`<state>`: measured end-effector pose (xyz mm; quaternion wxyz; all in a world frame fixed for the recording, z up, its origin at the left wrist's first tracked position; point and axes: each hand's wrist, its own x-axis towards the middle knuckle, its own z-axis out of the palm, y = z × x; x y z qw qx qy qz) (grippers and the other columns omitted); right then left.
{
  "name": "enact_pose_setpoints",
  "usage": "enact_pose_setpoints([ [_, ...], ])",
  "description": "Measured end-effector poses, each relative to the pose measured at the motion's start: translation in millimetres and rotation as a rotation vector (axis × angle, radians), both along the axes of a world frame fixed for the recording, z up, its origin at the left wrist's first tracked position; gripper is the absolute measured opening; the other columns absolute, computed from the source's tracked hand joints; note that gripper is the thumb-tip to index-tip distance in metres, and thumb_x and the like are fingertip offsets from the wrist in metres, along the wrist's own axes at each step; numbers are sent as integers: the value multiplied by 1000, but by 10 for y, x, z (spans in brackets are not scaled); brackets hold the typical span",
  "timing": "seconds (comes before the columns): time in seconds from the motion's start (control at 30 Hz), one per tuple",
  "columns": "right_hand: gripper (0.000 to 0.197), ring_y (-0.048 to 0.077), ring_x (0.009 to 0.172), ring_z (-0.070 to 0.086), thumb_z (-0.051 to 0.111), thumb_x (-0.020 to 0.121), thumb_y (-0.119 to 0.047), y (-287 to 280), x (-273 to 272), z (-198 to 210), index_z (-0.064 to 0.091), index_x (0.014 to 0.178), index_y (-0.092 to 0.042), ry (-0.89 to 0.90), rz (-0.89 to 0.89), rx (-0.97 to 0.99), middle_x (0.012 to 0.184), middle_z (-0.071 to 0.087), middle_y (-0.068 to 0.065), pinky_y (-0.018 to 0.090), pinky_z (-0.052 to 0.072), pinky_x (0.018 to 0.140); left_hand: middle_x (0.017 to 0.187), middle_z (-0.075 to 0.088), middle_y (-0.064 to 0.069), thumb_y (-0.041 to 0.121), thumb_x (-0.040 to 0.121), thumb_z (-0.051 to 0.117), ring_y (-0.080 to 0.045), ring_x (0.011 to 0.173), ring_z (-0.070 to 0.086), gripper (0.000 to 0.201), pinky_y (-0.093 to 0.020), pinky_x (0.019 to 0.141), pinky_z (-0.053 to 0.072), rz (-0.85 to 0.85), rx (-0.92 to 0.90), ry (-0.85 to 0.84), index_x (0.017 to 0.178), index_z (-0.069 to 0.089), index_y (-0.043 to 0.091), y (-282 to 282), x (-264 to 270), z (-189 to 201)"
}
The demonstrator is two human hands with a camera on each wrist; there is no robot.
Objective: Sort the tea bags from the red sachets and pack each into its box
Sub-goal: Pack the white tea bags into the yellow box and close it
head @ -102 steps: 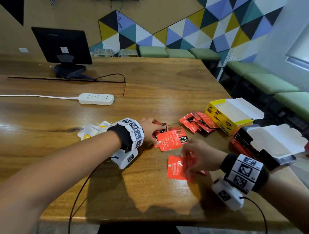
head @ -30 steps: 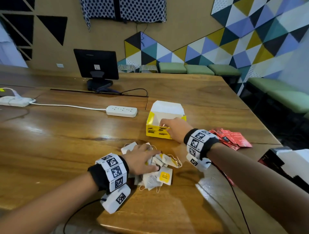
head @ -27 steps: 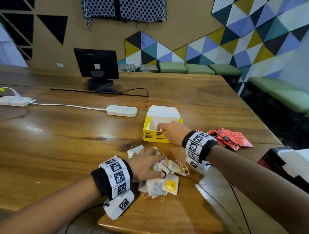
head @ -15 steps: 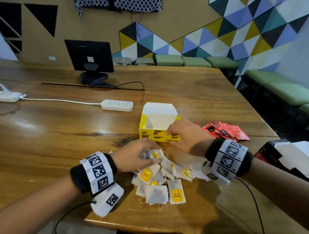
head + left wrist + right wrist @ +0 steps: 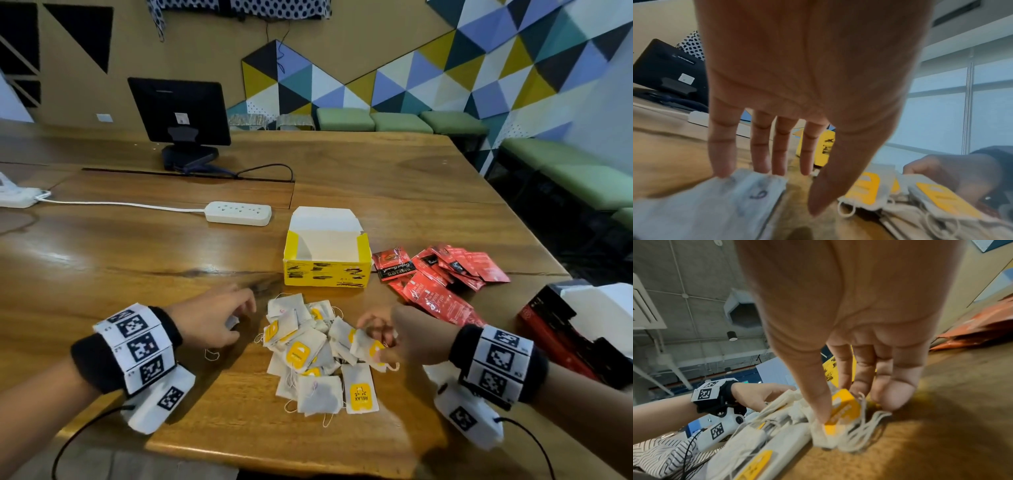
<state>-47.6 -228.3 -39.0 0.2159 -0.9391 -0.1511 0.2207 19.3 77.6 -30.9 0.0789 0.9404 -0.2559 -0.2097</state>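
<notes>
A pile of white tea bags [image 5: 308, 356] with yellow tags lies near the table's front edge. Behind it stands the open yellow box [image 5: 325, 272], nothing visible inside. Red sachets [image 5: 445, 270] lie scattered to its right, beside an open red and black box [image 5: 555, 318]. My right hand [image 5: 373, 334] pinches one yellow-tagged tea bag [image 5: 844, 408] between thumb and fingers at the pile's right edge. My left hand [image 5: 239, 315] is left of the pile; its straight fingers [image 5: 760, 146] rest on a single tea bag [image 5: 715, 203], with the thumb apart.
A white power strip [image 5: 238, 213] and its cable lie behind the yellow box. A black monitor [image 5: 180, 113] stands at the back of the wooden table [image 5: 102, 260]. Green benches [image 5: 565, 171] line the wall on the right.
My right hand has left the yellow box and come down to the pile, taking a tea bag. My left hand has slid left off the pile.
</notes>
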Motion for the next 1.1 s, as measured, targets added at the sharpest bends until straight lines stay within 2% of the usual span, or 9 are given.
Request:
enact_pose_setpoints([
  [0.13, 24, 0, 58, 43, 69, 82, -23, 24, 51, 17, 60, 103, -13, 6, 15, -28, 68, 49, -13, 10, 40, 57, 116, 38, 12, 15, 83, 64, -9, 115, 41, 43, -28, 100, 42, 62, 15, -21, 119, 46, 30, 6, 14, -56],
  [0.27, 10, 5, 65, 49, 69, 82, -22, 4, 99, 100, 61, 86, -16, 0, 17, 14, 74, 54, -9, 17, 43, 64, 113, 50, 10, 13, 81, 67, -8, 108, 50, 39, -24, 87, 47, 73, -108, -17, 111, 49, 29, -26, 50, -66],
  [0.37, 14, 9, 75, 55, 67, 84, -26, 23, 138, 154, 64, 92, -15, 0, -37, 113, 88, 60, -3, 23, 48, 70, 110, 57, 6, 12, 81, 65, -7, 100, 55, 35, -23, 83, 51, 91, -231, 43, 110, 51, 27, -79, 54, -44],
  [0.47, 8, 7, 70, 57, 65, 84, -23, 89, 153, 151, 62, 90, -18, 73, -102, 193, 83, 60, -7, 14, 49, 60, 109, 57, 5, 2, 80, 62, -4, 99, 55, 37, -16, 76, 51, 70, -302, 159, 110, 53, 23, -123, 37, -13],
  [0.6, 15, 5, 67, 57, 64, 85, -19, 183, 159, 106, 60, 97, -10, 118, -80, 184, 82, 56, -9, 16, 51, 59, 103, 57, 9, 6, 79, 64, -2, 90, 54, 37, -14, 71, 49, 8, -173, 84, 110, 53, 24, -137, 16, -41],
  [0.73, 15, 7, 71, 57, 67, 83, -21, 213, 184, 104, 54, 78, -26, 128, -41, 171, 83, 56, -11, 24, 53, 68, 85, 56, 12, 19, 81, 67, -3, 73, 48, 24, -13, 59, 37, -55, -89, 28, 104, 62, 26, -151, 23, -21],
  [0.87, 14, 16, 90, 62, 70, 81, -23, 153, 213, 84, 57, 80, -26, 101, -70, 166, 88, 59, -10, 33, 55, 86, 95, 61, 14, 21, 80, 70, -4, 86, 57, 15, -11, 70, 45, -89, -249, 103, 95, 68, 21, -139, 81, 100],
  [1.0, 16, 4, 83, 60, 69, 81, -16, 83, 200, 82, 55, 80, -24, 119, -139, 238, 89, 57, -12, 20, 54, 71, 101, 61, 13, 19, 80, 70, -3, 96, 59, 15, -24, 88, 51, -182, -315, 220, 94, 66, 24, -250, 88, 208],
  [1.1, 17, 7, 95, 57, 69, 81, -16, 58, 203, 82, 55, 81, -25, 99, -161, 227, 91, 56, -14, 20, 51, 77, 92, 64, 17, 20, 81, 70, 3, 86, 60, 15, -18, 82, 48, -250, -285, 311, 92, 65, 28, -384, 84, 279],
])
